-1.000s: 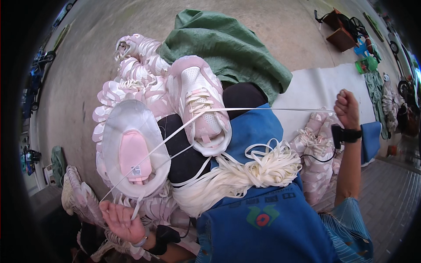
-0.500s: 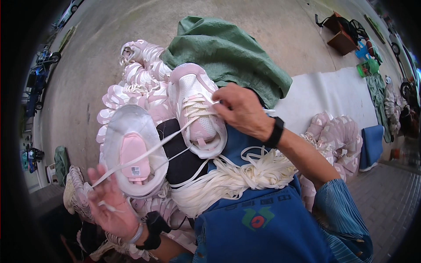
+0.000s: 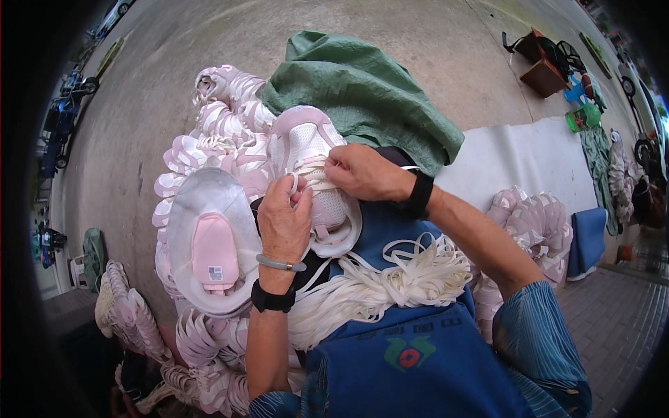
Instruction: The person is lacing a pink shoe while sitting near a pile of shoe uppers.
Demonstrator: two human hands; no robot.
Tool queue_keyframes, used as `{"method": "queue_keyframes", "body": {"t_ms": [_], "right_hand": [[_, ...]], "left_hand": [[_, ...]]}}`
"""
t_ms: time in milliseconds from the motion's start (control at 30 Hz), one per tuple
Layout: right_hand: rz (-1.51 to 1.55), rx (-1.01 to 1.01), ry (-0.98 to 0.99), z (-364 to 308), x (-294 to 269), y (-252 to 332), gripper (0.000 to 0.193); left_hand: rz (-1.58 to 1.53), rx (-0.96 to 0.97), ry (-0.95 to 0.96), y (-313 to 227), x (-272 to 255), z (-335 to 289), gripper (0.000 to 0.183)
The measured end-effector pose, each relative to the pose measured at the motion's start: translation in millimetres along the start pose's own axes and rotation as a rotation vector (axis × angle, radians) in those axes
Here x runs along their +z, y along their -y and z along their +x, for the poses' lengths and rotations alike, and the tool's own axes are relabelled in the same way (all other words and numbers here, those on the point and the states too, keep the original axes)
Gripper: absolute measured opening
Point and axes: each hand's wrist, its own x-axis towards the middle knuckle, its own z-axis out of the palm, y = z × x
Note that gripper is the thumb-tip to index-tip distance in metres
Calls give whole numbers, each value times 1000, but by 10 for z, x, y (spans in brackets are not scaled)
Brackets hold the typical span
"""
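A pink and white sneaker upper [image 3: 306, 139] lies in front of me, toe pointing away, with cream laces partly threaded across its front. My left hand [image 3: 284, 219] is at its left lace edge, thumb and forefinger pinched on a shoelace [image 3: 294, 182]. On the right edge of the lacing, my right hand [image 3: 366, 173] has its fingers closed against the upper; what they grip is hidden. Left of the sneaker stands another upper [image 3: 182, 240], its clear-lined opening showing a pink insole-like piece [image 3: 214, 251]. A thick bundle of cream shoelaces [image 3: 390, 282] rests across my lap.
Stacked pink and white uppers [image 3: 230, 97] pile up beyond and left, with more stacks [image 3: 529, 223] at right. A crumpled green sack [image 3: 362, 90] lies behind the sneaker. White sheeting [image 3: 523, 157] and a folded blue cloth [image 3: 587, 240] are at right.
My left hand has come from the lower left, where it was open with the lace drawn out, up to the sneaker. My right hand has shifted slightly left and down against the lacing.
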Motion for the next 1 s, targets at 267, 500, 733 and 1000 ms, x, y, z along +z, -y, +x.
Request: {"method": "queue_keyframes", "body": {"t_ms": [267, 500, 733, 1000], "right_hand": [[-115, 55, -99, 31, 29, 24, 31], [-206, 171, -62, -36, 7, -44, 26], [-67, 139, -104, -129, -76, 134, 24], [-105, 96, -92, -204, -70, 136, 24]], "left_hand": [[25, 45, 142, 75, -70, 173, 14], [-353, -537, 509, 36, -282, 389, 22], [-203, -389, 219, 206, -126, 182, 25], [-229, -438, 62, 534, -24, 90, 25]]}}
